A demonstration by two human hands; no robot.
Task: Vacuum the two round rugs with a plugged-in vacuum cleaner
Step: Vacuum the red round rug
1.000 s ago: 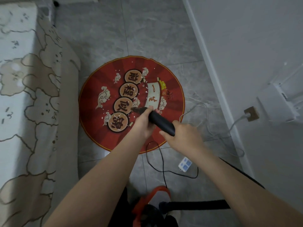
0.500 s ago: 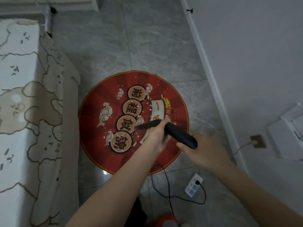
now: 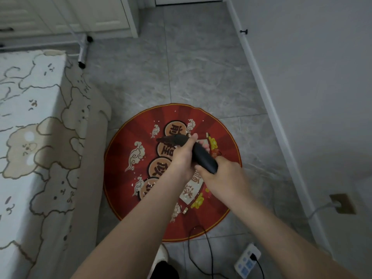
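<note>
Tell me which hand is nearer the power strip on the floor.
Right. The right hand grips the vacuum's rear end, on the power strip's side; the left hand grips farther forward, toward the nozzle.

Grey marbled tile floor (image 3: 201,77) under me. Bed (image 3: 30,137) on my left with a cream cartoon-print sheet. White wall (image 3: 322,97) on my right with a white skirting board (image 3: 267,97) and a brown wall socket (image 3: 342,203). White cupboard doors (image 3: 80,15) at the far end. Light is dim and even.
</note>
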